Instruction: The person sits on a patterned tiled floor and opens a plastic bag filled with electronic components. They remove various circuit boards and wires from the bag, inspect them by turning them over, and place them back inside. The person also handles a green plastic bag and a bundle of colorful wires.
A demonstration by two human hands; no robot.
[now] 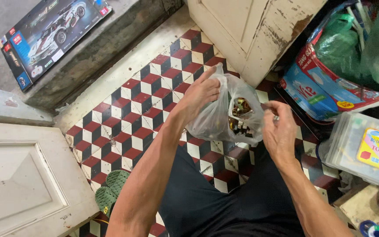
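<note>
Head view, looking down. Left hand [200,94] grips a clear plastic bag [224,112] at its upper left edge, fingers [207,75] pinched around the bunched plastic near the bag's top. The bag hangs above the floor at centre frame, between the two hands, and has small dark and yellowish pieces [237,118] inside (too small to tell what they are). Right hand [280,131] is just right of the bag, fingers curled and narrow, tips at the bag's right edge; cannot tell whether they actually pinch the plastic or only touch it. Both forearms come in from the near edge, over dark shorts [224,197].

Floor [128,109] is tiled in a red, black and white cube pattern. A green perforated clog [112,188] sits near left, partly under the left forearm. Near left corner: a white panelled door leaf [23,180] lying flat. Far left: a flat box with a car picture [51,33] resting on a grey concrete step [97,48]. Far centre: a worn white cabinet door [246,30] with chipped paint. Right side (cluttered): a blue and red printed plastic sack [316,87] with green bags [345,44] stuffed in it, and nearer, a translucent plastic case [365,149] with a yellow label. A small round blue thing [371,229] at the near right corner, not identifiable.
</note>
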